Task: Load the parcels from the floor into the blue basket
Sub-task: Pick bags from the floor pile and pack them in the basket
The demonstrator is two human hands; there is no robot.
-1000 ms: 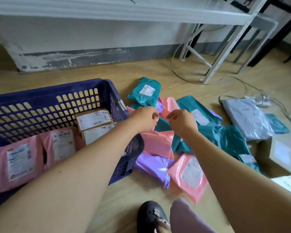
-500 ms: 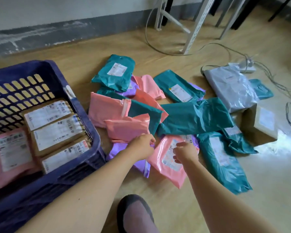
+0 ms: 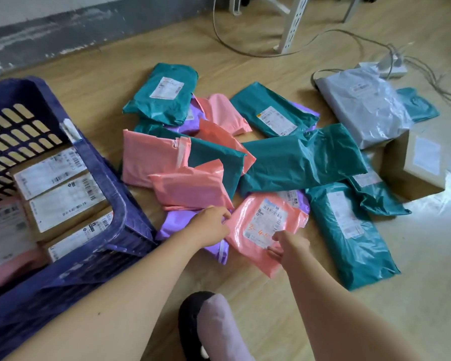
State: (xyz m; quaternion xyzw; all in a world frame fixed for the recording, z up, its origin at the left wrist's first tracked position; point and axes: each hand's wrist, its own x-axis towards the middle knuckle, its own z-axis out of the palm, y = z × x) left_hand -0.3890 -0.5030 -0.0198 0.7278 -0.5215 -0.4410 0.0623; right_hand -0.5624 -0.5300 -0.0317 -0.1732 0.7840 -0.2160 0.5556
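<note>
A pink parcel with a white label lies on the floor at the near edge of the pile. My right hand pinches its near edge, thumb on top. My left hand grips its left edge, over a purple parcel. The blue basket stands at the left and holds several brown boxes and pink parcels. Several teal parcels and pink parcels lie heaped on the floor beyond my hands.
A grey parcel and a brown cardboard box lie at the right. Cables and a power strip run across the floor behind them. White table legs stand at the back. My slippered foot is at the bottom.
My hands came down from the pile's middle to the labelled pink parcel at the near edge and took hold of it. The view tilted down and closer to the floor.
</note>
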